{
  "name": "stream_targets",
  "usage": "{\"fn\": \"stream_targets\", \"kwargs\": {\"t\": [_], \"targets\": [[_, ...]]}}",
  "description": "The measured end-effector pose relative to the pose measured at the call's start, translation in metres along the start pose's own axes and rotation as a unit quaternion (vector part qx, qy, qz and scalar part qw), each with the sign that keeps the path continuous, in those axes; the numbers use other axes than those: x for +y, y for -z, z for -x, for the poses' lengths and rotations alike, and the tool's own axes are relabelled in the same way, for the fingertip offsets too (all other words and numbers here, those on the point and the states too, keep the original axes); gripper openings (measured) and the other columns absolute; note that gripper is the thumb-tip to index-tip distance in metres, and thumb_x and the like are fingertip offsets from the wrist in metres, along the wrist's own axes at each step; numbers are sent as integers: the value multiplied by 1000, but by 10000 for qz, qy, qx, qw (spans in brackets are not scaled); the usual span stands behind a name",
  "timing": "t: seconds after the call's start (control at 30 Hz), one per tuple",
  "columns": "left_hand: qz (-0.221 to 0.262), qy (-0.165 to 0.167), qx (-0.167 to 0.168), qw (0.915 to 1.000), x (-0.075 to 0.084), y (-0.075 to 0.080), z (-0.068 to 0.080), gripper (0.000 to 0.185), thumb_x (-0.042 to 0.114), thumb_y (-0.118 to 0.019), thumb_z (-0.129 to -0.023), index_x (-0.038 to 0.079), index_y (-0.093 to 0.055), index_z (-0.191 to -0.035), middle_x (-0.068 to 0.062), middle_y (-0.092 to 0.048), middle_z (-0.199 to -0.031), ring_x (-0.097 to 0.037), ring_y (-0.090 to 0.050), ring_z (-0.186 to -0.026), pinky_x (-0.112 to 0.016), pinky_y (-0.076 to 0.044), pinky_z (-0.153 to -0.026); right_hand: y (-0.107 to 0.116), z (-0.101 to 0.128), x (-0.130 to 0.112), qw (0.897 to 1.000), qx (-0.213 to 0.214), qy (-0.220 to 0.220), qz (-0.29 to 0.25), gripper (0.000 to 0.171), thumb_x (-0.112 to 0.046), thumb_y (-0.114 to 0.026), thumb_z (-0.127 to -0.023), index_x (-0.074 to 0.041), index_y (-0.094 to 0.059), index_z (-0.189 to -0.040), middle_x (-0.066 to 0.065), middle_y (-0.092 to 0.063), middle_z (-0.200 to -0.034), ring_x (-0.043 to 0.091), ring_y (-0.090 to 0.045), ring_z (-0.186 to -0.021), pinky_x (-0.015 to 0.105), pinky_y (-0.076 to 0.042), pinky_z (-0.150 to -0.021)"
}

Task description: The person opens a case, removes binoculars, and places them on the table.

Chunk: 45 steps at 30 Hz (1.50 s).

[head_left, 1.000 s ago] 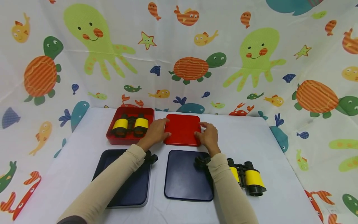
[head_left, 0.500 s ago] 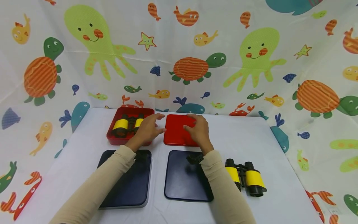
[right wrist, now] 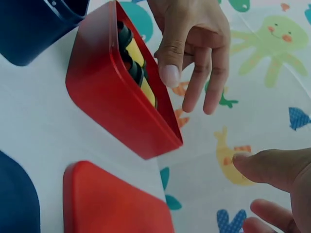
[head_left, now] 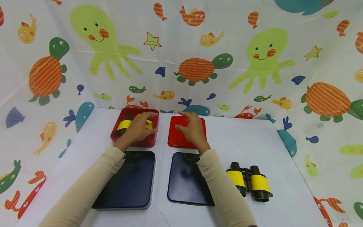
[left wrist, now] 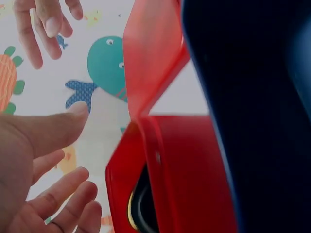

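My left hand (head_left: 139, 128) hovers over the red metal box (head_left: 148, 143), its fingers spread and nothing between them. Inside that box lie black and yellow binoculars (head_left: 123, 125), partly covered by the hand in the head view. Just right of it, my right hand (head_left: 193, 128) is held above the flat red lid (head_left: 175, 138), also with relaxed fingers and holding nothing. The right wrist view shows the box's side wall (right wrist: 97, 82), the binoculars (right wrist: 141, 63) in it, and the lid (right wrist: 112, 204) lying apart on the table.
A dark blue tin (head_left: 133, 189) stands nearer me at the left, beside a flat dark blue lid (head_left: 181, 186). A second pair of black and yellow binoculars (head_left: 259, 183) lies at the right. Behind the white table (head_left: 244, 138) hangs a cloth printed with sea animals.
Both hands have come off the edges of the red lid and moved left. My left hand is now over the box, my right over the lid. The lid stayed in place.
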State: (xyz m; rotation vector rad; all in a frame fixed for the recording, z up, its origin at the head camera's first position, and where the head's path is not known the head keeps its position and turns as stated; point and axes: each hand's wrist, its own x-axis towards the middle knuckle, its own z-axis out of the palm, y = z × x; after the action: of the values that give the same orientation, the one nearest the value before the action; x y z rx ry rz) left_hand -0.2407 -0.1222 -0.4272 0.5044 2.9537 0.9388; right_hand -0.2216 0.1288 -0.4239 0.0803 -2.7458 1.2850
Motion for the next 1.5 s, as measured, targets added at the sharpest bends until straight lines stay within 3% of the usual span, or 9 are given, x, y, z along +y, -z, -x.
{"fn": "stream_targets", "kwargs": {"t": [0.2, 0.43, 0.67, 0.9, 1.17, 1.27, 1.4, 1.5], "targets": [[-24, -11, 43, 10000, -15, 15, 2, 78, 24, -86, -89, 13, -50, -157, -20, -53, -152, -40, -57, -124, -60, -59, -101, -5, -4, -9, 9991, -259, 332, -27, 64, -25, -85, -92, -27, -61, -151, 8, -59, -150, 35, -59, -134, 52, -60, -102], [-190, 6, 49, 9998, -36, 28, 6, 75, 22, -84, -91, 9, -50, -156, -23, -50, -155, -43, -54, -122, -62, -52, -109, -14, -4, -19, 9957, -596, 604, 372, 66, -27, -84, -93, -27, -58, -154, 6, -57, -155, 29, -51, -141, 54, -54, -112], [-302, 181, 52, 9994, -52, 40, 11, 74, 21, -84, -91, 9, -50, -156, -26, -50, -155, -46, -48, -126, -65, -50, -108, -28, -6, -30, 9913, -930, 673, 642, 67, -30, -83, -94, -31, -55, -156, 4, -55, -158, 28, -46, -148, 54, -47, -120], [-556, 288, 1, 9980, -63, 51, 14, 75, 23, -84, -90, 8, -50, -155, -28, -50, -157, -48, -41, -128, -69, -46, -109, -40, -9, -37, 9884, -1205, 714, 588, 70, -30, -83, -93, -35, -53, -157, 0, -53, -161, 24, -59, -132, 47, -58, -108], [-674, 352, -190, 9969, -71, 61, 16, 73, 23, -83, -92, 9, -51, -156, -27, -51, -157, -51, -39, -134, -73, -39, -116, -53, -16, -39, 9848, -1504, 749, 446, 69, -34, -81, -95, -33, -52, -158, 2, -53, -160, 28, -58, -133, 45, -59, -106], [-729, 354, -265, 9964, -76, 63, 15, 72, 23, -83, -93, 8, -51, -156, -27, -50, -159, -52, -39, -136, -75, -36, -116, -57, -21, -39, 9834, -1592, 752, 441, 68, -34, -81, -95, -33, -53, -157, 1, -54, -160, 27, -54, -137, 46, -56, -110], [-756, 481, -385, 9952, -82, 65, 15, 73, 24, -82, -93, 8, -50, -156, -27, -48, -160, -54, -36, -139, -78, -31, -118, -61, -27, -40, 9825, -1606, 833, 439, 67, -33, -82, -95, -30, -55, -156, 0, -54, -161, 26, -43, -151, 53, -42, -125], [-774, 610, -506, 9938, -83, 66, 14, 74, 25, -82, -93, 9, -48, -157, -27, -47, -161, -55, -34, -141, -79, -28, -118, -64, -32, -39, 9811, -1632, 909, 497, 66, -33, -82, -95, -29, -56, -155, 0, -54, -162, 26, -37, -155, 53, -36, -128]]}}
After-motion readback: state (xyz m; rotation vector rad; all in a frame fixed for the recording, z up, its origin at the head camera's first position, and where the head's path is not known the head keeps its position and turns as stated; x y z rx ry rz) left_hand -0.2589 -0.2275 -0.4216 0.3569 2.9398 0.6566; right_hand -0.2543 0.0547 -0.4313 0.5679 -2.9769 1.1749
